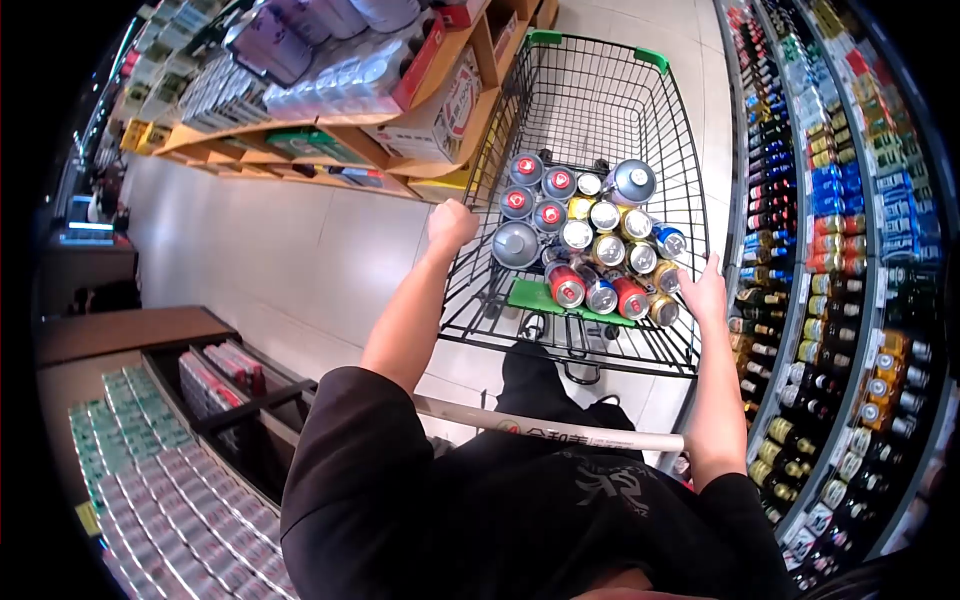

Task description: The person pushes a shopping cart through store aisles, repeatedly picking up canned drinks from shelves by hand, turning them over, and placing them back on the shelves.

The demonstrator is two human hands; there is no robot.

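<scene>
The cart (512, 105) is flanked by both hands, and its load of cans (607, 248) is carried toward the near edge. At the left edge, the left hand (453, 226) is curled into a fist, apparently around the rim. At the right edge, the right hand (703, 292) is set with the thumb inside, close to a gold can (663, 309) in the near right corner; whether its fingers are closed on the rim cannot be told.

The handle (560, 428) is held by neither hand, so the cart could be swung off line if one side is pushed harder. Knuckles could then be pinched at the left edge against the wooden shelf (480, 95), or bottles could be knocked on the right shelf (790, 240). The cans are packed loosely, several of them tilted, and could be toppled toward the far edge by a sudden stop. The blue can (669, 240) by the right edge seems readily shifted. A shoe (534, 325) is seen below the near edge and could be caught by a wheel.
</scene>
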